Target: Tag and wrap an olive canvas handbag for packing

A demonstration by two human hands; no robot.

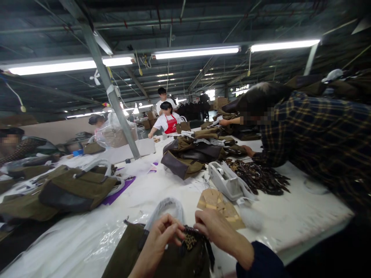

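Note:
Low in the head view, my left hand (165, 241) and my right hand (216, 229) pinch a small leopard-print piece (190, 240) with dark cords or fringe hanging from it. The piece lies just above an olive canvas bag (165, 251), which rests under both hands on clear plastic sheeting (87, 239). A bag handle wrapped in clear plastic (165, 208) arches just beyond my left hand. A bundle of kraft paper tags (216, 202) lies just beyond my right hand. The bag's lower part runs out of the frame.
A white tape dispenser (224, 181) and a heap of dark brown tags (257, 175) sit on the long white table (301, 204). Olive-and-brown bags (188, 154) are piled ahead, and another (77, 189) lies left. A co-worker in a plaid shirt (313, 135) leans over the right side.

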